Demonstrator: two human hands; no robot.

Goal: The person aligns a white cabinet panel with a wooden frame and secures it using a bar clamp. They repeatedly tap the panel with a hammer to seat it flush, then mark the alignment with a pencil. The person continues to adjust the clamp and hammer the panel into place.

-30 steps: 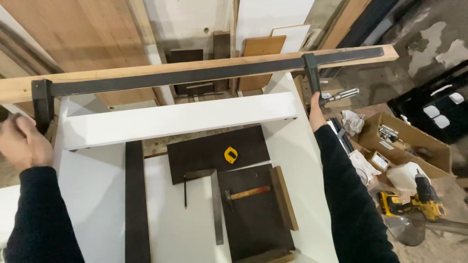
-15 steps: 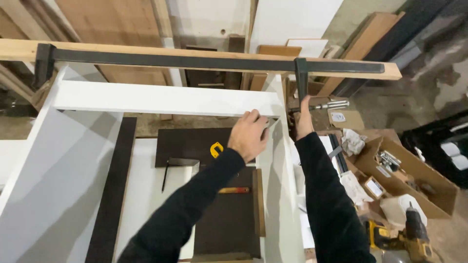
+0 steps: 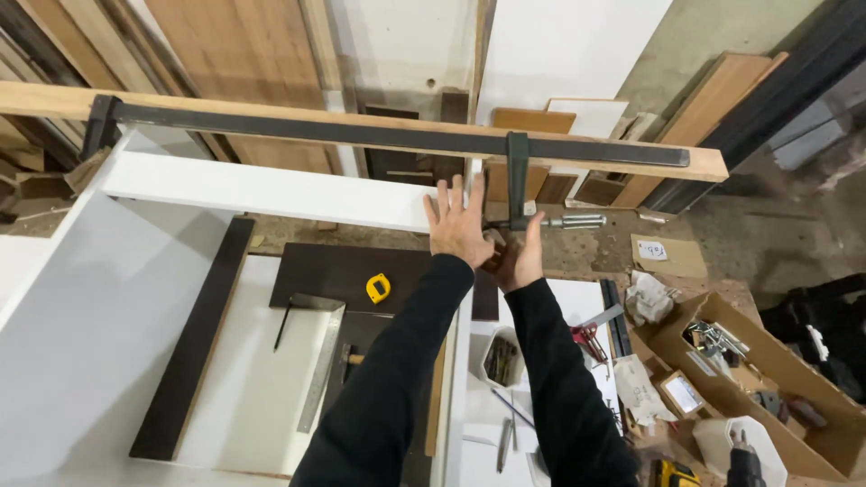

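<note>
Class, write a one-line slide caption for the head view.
Left hand flat on white panel; right hand at long bar clamp.

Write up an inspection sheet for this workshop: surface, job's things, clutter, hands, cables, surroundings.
Surface: white panels laid flat, with a dark strip along one.
Job's things: long bar clamp lying along a wooden batten; its sliding jaw hangs beside the end of the white board.
Clutter: yellow tape measure, steel square, cup of screws, cardboard boxes of hardware, a drill partly visible at the bottom edge.
Hands: left hand flat on the white board's end; right hand at the clamp's handle.
Cables: nothing seen.
Surroundings: wood sheets leaning on the wall, bare floor.
</note>
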